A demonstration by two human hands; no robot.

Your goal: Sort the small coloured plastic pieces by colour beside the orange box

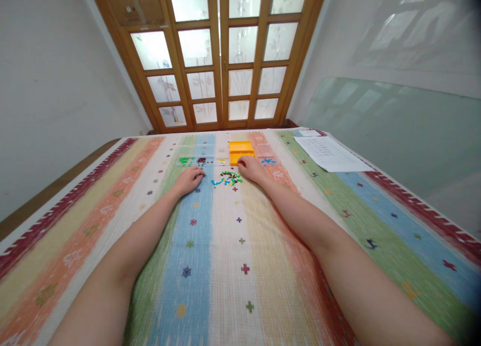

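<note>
On the striped cloth, left of a loose pile of small coloured beads [231,178], rests my left hand [190,180]; its fingers lie loosely bent and apart, with nothing seen in them. My right hand [252,168] is at the front edge of an open orange box [241,146], fingers bent together. Whether a bead is between those fingertips is too small to tell. The pile mixes green, brown, blue and yellow. Behind my left hand, clear open boxes hold green beads [185,161] and brown beads [202,161]. Blue beads [268,161] lie in another clear box, right of the orange one.
A striped tablecloth [225,266] covers the table. White printed sheets [330,154] lie at the far right. A glass panel [376,130] leans along the right wall, and wooden doors with glass panes [221,70] stand beyond the table.
</note>
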